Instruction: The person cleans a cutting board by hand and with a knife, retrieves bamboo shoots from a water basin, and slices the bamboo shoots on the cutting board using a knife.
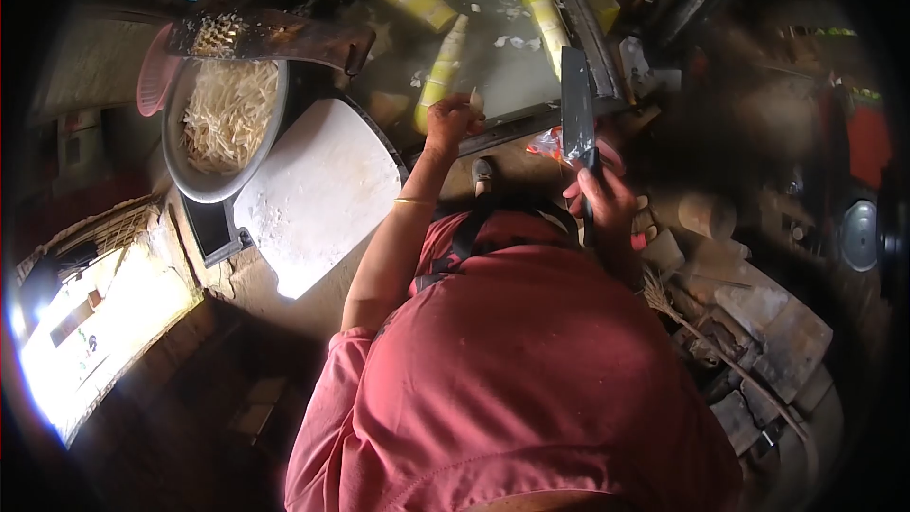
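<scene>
My right hand [607, 197] is wrapped round the black handle of a cleaver [576, 104], its broad blade pointing away from me. My left hand [453, 121] is closed at the near end of a yellow-green stalk [443, 66], with a small pale piece showing at its fingers; what exactly it grips is too small to tell. Beyond it, a thick yellow piece [417, 3] and a longer stalk [544, 24] lie on a wet grey surface [512, 66] among white scraps.
At the left, a metal bowl [227, 123] holds pale shreds, with a wooden grater [275, 38] across its far rim. A white board [322, 190] lies beside it. A pink basket [154, 76] is behind the bowl. A twig broom [720, 351] and slabs are at the lower right.
</scene>
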{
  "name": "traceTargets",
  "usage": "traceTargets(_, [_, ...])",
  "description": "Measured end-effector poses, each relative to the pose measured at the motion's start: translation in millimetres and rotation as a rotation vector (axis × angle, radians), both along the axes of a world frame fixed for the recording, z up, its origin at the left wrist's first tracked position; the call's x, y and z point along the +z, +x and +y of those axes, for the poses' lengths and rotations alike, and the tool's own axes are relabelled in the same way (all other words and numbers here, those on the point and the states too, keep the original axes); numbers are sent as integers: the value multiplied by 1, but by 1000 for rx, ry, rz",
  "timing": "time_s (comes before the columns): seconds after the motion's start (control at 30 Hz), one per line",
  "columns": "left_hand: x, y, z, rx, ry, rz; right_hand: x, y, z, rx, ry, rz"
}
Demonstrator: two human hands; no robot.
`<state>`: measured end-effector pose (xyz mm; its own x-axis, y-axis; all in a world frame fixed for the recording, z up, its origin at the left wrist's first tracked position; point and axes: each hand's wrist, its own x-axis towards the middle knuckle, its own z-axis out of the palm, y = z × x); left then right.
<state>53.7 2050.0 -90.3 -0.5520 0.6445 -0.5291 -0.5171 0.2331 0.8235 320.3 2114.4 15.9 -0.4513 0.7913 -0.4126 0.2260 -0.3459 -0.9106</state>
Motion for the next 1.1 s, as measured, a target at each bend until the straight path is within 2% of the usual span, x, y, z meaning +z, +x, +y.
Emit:
traceTargets(0.47, [-2,7,1,59,-44,-79,11,-2,4,-14,-31,24])
traceTargets(0.53, [-8,7,3,82,-40,-85,10,-1,6,-11,-39,28])
traceTargets(0.6, [-17,3,6,-7,-48,-33,9,0,7,-7,-49,31])
traceTargets(0.63, [-39,-2,9,-2,-48,-33,7,1,8,-9,-50,33])
traceTargets(0.67, [-72,-8,13,-162,-72,281,6,2,8,-11,-51,35])
traceTargets(0.7, [-74,-9,17,-322,-95,595,8,2,9,-6,-50,35])
traceTargets(0.73, [-75,-6,23,-318,-96,595,12,3,10,-1,-41,-4])
traceTargets(0.8, [-80,4,38,-342,-329,968,14,6,8,7,-33,-45])
traceTargets(0.83, [-83,3,44,-443,-445,1004,13,8,8,2,-9,-68])
traceTargets(0.87, [-85,5,46,-439,-447,1001,13,11,7,-4,15,-90])
traceTargets(0.93, [-89,4,51,-604,-573,905,14,18,9,12,10,-149])
traceTargets(0.97, [-91,-4,52,-770,-567,840,14,21,8,22,3,-209])
traceTargets(1.0, [-85,-7,53,-768,-568,836,13,24,8,26,2,-211])
traceTargets(1.07, [-61,-10,57,-975,-567,910,10,28,7,-4,-53,-261])
traceTargets(1.1, [-60,-8,52,-976,-573,907,11,28,8,-1,-59,-261])
